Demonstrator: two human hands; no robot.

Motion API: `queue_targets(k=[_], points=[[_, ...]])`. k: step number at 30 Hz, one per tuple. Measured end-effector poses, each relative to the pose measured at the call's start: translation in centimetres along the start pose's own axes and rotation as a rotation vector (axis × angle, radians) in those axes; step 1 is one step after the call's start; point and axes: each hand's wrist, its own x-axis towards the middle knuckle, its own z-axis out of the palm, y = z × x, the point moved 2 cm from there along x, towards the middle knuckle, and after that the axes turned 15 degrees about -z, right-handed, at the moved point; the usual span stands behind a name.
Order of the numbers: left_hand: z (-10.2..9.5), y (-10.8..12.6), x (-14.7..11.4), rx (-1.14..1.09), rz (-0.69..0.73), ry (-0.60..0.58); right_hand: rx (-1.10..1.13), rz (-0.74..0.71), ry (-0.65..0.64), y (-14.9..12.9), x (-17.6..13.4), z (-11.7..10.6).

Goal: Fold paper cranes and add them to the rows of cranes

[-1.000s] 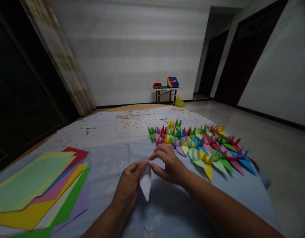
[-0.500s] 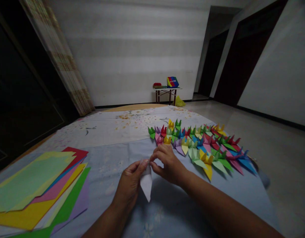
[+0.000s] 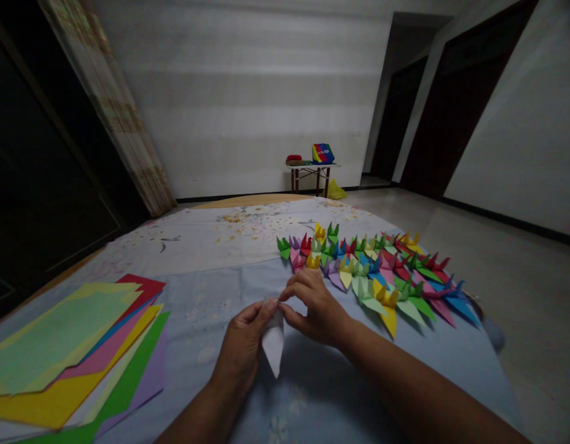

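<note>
A folded piece of white paper [image 3: 274,345], narrow and pointed at its lower end, hangs between my hands above the table. My left hand [image 3: 245,330] pinches its upper part between thumb and fingers. At the top end, the thumb and index finger of my right hand [image 3: 313,305] close on the paper's tip; the exact fold there is too small to make out. Just beyond my right hand stand several rows of folded paper cranes [image 3: 385,299] in many colours.
On the left lies a fanned stack of coloured paper sheets [image 3: 67,333]. A blue and white flowered tablecloth [image 3: 206,296] covers the round table. Against the far wall stands a small table [image 3: 313,166] with a colourful box [image 3: 322,153] and a yellow bag [image 3: 335,189] beside it.
Both hands stay in nearly the same place. The white paper's lower point has shifted very slightly to the left.
</note>
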Motion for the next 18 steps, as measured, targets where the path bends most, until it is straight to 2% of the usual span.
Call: queue_targets(k=[10,18], points=[[0.02,-0.13,-0.06,0.046,-0.012,0.005,-0.085,-0.029,0.035,0.20,0.10,0.21],[0.04,-0.26,-0.19,0.032,-0.037,-0.004,-0.187,-0.108,-0.027,0.13,0.14,0.11]])
